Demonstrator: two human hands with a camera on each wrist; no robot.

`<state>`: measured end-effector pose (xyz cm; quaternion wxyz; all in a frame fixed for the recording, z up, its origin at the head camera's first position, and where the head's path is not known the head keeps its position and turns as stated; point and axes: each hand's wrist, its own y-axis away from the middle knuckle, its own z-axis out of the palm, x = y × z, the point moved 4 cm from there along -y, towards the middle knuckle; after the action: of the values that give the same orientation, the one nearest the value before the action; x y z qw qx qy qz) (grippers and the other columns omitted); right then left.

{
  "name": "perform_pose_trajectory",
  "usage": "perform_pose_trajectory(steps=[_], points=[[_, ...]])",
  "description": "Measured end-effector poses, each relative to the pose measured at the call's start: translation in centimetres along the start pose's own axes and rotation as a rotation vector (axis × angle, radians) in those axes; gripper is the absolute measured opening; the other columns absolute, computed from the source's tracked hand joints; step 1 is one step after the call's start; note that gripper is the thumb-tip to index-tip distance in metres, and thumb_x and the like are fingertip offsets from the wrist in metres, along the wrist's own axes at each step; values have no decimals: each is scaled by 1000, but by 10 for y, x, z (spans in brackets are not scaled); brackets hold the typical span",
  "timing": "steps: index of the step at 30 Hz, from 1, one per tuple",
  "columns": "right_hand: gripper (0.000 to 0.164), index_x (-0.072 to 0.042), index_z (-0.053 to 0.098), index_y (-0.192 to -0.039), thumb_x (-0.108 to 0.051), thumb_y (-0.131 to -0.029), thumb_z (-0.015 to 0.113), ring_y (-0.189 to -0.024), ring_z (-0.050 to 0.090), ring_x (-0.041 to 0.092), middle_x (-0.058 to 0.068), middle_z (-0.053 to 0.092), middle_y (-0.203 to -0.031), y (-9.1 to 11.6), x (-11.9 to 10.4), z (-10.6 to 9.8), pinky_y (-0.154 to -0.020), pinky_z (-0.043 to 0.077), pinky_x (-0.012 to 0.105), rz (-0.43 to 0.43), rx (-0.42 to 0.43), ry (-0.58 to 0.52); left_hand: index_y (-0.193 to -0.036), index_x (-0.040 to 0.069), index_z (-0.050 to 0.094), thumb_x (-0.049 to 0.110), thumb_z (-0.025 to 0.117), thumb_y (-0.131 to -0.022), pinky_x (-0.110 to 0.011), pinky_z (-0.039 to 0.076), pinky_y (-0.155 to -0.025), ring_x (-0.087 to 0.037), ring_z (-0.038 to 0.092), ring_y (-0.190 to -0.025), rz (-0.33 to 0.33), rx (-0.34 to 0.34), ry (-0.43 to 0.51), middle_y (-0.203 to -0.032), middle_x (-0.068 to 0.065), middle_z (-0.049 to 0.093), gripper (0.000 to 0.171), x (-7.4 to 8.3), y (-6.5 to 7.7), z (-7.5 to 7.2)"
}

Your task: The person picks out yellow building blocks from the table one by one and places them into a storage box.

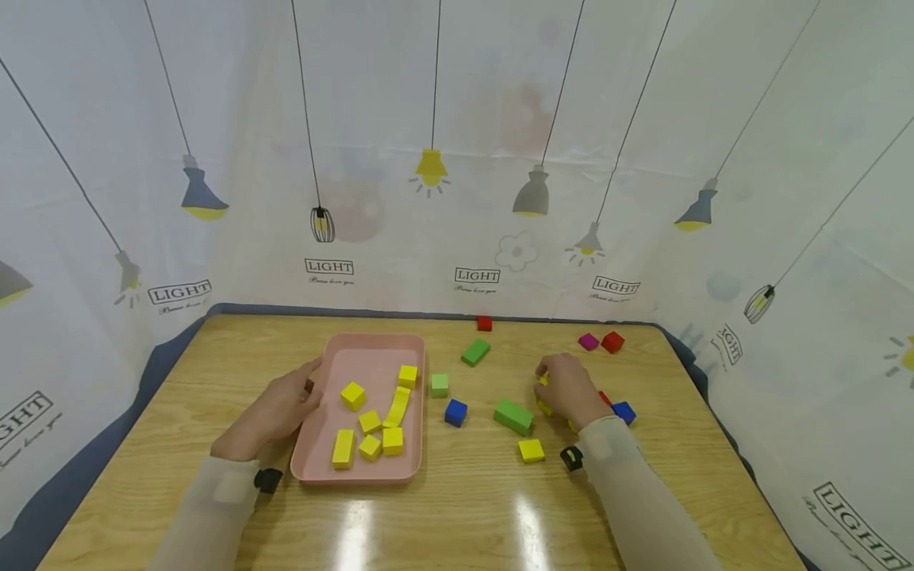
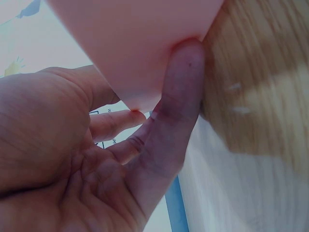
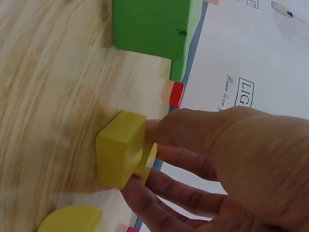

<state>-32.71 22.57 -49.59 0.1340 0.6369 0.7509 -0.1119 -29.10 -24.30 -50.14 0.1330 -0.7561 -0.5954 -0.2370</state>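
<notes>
My left hand [image 1: 282, 404] grips the left wall of a pink tray [image 1: 309, 452]; the left wrist view shows its thumb and fingers on either side of the tray corner. Inside the tray lie several yellow blocks [image 1: 343, 449]. On the right, my right hand [image 1: 571, 392] reaches down with curled fingers at a yellow piece [image 3: 148, 164], its thumb and fingertips about it. Close in front of that piece stands a yellow block [image 3: 113, 157], right at the fingertips. A rounded yellow block [image 3: 72, 220] lies nearby, partly out of the right wrist view.
Between tray and right hand lie a green block [image 1: 513, 416], a light green cube [image 1: 439, 385], a blue cube [image 1: 455, 412] and a flat yellow block [image 1: 531, 450]. Farther back are another green block [image 1: 475, 352], red [image 1: 612, 342] and magenta [image 1: 589, 341] blocks. A blue block [image 1: 624, 411] lies beside the right wrist.
</notes>
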Motion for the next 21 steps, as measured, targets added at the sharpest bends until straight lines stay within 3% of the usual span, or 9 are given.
perform_pose_trajectory(steps=[10, 21], points=[[28, -3, 69, -115, -15, -91, 75, -92, 56, 26, 10, 64, -106, 2, -21, -10, -86, 52, 42, 6, 13, -30, -157, 0, 24, 17, 53, -105, -36, 56, -78, -21, 63, -92, 7, 1, 6, -117, -18, 63, 62, 0, 0, -1], [30, -3, 69, -115, -18, -90, 76, -86, 53, 23, 8, 62, -100, 0, -63, -16, -80, 51, 36, -110, 68, -28, -158, 1, 24, 18, 53, -105, -36, 57, -79, -20, 62, -91, -10, -5, 22, -117, -17, 63, 63, -1, -1, 0]])
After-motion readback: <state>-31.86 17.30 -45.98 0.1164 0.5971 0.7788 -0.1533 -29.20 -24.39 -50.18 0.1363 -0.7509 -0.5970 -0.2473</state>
